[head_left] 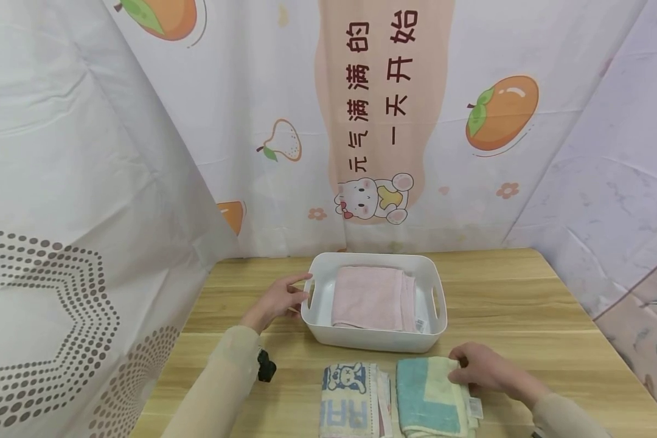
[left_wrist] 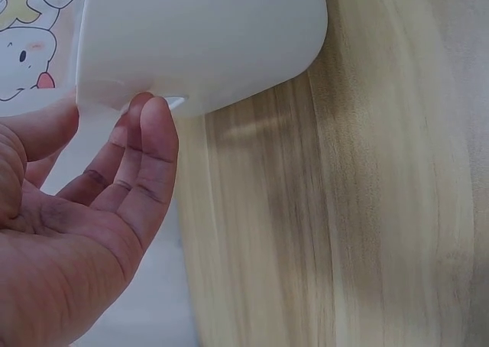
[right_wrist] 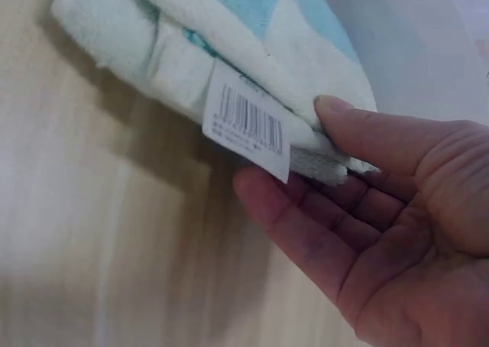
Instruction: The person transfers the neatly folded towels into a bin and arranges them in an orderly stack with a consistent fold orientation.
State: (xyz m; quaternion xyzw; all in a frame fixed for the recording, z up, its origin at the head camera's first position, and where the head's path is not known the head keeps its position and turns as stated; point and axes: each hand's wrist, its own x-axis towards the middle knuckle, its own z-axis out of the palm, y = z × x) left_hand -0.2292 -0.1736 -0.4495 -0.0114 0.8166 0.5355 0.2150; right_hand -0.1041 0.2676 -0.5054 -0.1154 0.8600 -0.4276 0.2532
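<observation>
A white plastic basket (head_left: 369, 340) stands on the table with a folded pink towel (head_left: 364, 298) inside. My left hand (head_left: 280, 299) holds the basket at its left end; in the left wrist view the thumb is up at the rim and the fingertips (left_wrist: 158, 125) are at the handle slot. In front of the basket, my right hand (head_left: 484, 368) pinches the right edge of a folded teal and cream towel (head_left: 428, 395). The right wrist view shows the thumb on top, the fingers underneath and a white barcode tag (right_wrist: 246, 121) hanging beside them.
Left of the teal towel lies another folded towel (head_left: 344, 404), blue and white with a bear print. The wooden table (head_left: 504, 292) ends at a printed cloth backdrop (head_left: 285, 201) behind the basket. A patterned cloth (head_left: 44, 182) hangs on the left side.
</observation>
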